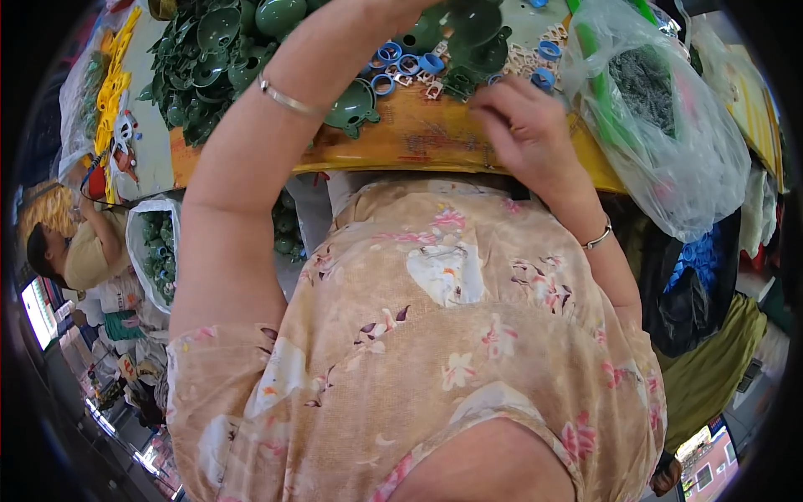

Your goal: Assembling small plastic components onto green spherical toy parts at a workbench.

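Observation:
My left hand (411, 5) is at the top edge, its fingers cut off by the frame. Just right of it are dark green, cup-shaped plastic pieces (478, 38); whether the hand grips one does not show. My right hand (530, 125) is closed over the front of the table, thumb and fingers curled together. Its fingertips are beside a small dark green piece (458, 84); what they hold, if anything, is hidden. Near the hands lie blue rings (383, 84), small cream-coloured parts (433, 89) and a green bowl-shaped piece with little feet (351, 107).
A heap of dark green pieces (188, 79) covers the table's left part. At right, a clear plastic bag (711, 155) hangs over the edge of the yellow-orange tabletop (401, 151). Bags of parts (155, 251) stand below left, where another person (88, 238) sits.

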Available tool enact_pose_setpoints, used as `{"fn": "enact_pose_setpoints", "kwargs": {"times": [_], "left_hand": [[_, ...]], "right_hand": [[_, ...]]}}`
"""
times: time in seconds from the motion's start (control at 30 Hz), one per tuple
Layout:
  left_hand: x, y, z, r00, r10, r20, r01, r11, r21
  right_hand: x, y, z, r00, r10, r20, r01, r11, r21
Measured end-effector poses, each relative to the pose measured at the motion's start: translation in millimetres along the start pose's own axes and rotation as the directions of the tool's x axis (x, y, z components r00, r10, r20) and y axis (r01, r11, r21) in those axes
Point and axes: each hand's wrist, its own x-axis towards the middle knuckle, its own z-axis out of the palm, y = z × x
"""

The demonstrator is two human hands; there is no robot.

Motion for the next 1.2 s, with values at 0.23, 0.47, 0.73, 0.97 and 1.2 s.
{"fn": "enact_pose_setpoints", "kwargs": {"times": [0.23, 0.47, 0.73, 0.97, 1.2], "left_hand": [[96, 25, 9, 0.998, 0.008, -0.063, -0.010, 0.999, -0.031], [106, 50, 25, 0.982, -0.113, -0.150, 0.159, 0.926, 0.343], [-3, -18, 9, 0.912, 0.051, 0.407, -0.410, 0.161, 0.898], [-12, -37, 0, 0.938, 0.238, 0.254, -0.337, 0.448, 0.828], [-31, -48, 15, 0.988, -0.080, 0.130, 0.125, 0.914, -0.386]], "right_hand": [[5, -15, 16, 0.956, -0.018, 0.293, 0.124, 0.929, -0.349], [3, -13, 20, 0.960, -0.014, 0.279, 0.106, 0.942, -0.318], [-4, -5, 1, 0.992, 0.111, 0.056, -0.111, 0.994, -0.009], [-5, -1, 0, 0.941, 0.294, -0.164, -0.218, 0.903, 0.370], [0, -6, 1, 0.916, 0.379, -0.136, -0.236, 0.779, 0.581]]}}
